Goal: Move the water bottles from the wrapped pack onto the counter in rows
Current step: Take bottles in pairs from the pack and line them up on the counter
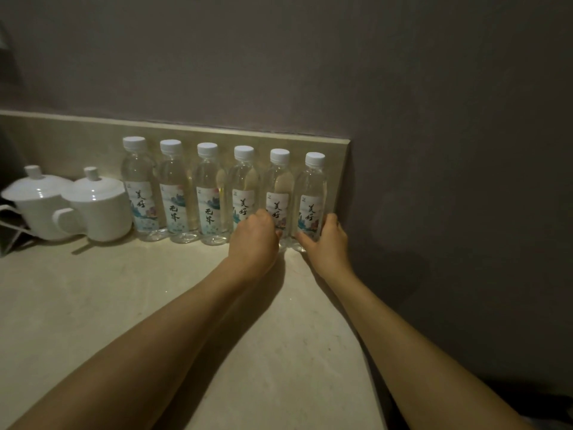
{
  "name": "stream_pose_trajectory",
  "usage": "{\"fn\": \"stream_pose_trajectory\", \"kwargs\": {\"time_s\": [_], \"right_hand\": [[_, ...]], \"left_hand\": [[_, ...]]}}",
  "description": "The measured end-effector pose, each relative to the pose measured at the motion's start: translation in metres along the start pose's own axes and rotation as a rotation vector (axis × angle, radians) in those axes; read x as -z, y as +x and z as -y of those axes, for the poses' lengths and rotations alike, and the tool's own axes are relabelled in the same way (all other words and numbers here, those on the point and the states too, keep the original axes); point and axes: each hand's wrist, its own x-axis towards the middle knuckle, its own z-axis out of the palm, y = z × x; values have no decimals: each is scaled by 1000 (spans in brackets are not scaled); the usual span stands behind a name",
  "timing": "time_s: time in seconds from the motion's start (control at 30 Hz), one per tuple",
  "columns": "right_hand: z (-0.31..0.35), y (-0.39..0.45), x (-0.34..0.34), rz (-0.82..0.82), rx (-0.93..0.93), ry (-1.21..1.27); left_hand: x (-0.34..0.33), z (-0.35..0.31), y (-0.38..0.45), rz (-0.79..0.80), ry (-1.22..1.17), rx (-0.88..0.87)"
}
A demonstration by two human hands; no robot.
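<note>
Clear plastic, white-capped and paper-labelled, fills the back of a pale stone counter [124,305], where six water bottles stand shoulder to shoulder against a low beige backsplash [77,135]. The person's left hand [254,240] curls round the base of the fourth water bottle from the left [245,184], with the fifth bottle [279,187] just beside its knuckles; whether the fingers also touch that one cannot be told. The right hand [330,240] grips the lower body of the last clear bottle [311,193], thumb in front and fingers wrapped behind, next to the grey side wall [465,181]. The step in hand looks like setting down or squaring up the end of the first row rather than fetching. The wrapped pack is not in view, so how many bottles remain is unknown. The next move probably calls for letting go without tipping the close-set bottles, then starting a second row on the counter nearer the wrists. Every bottle stands upright, long axis vertical, cap up, labels facing the camera. Away past the left hand, beyond three untouched bottles [173,190], sit two white lidded ceramic mugs [96,206], the nearer one close beside the row's first bottle.
</note>
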Motion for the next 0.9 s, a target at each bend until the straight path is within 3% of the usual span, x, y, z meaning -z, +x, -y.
{"fn": "stream_pose_trajectory", "kwargs": {"time_s": [0.9], "right_hand": [[6,0,1,4,-15,-36]], "left_hand": [[4,-1,3,29,-23,10]]}}
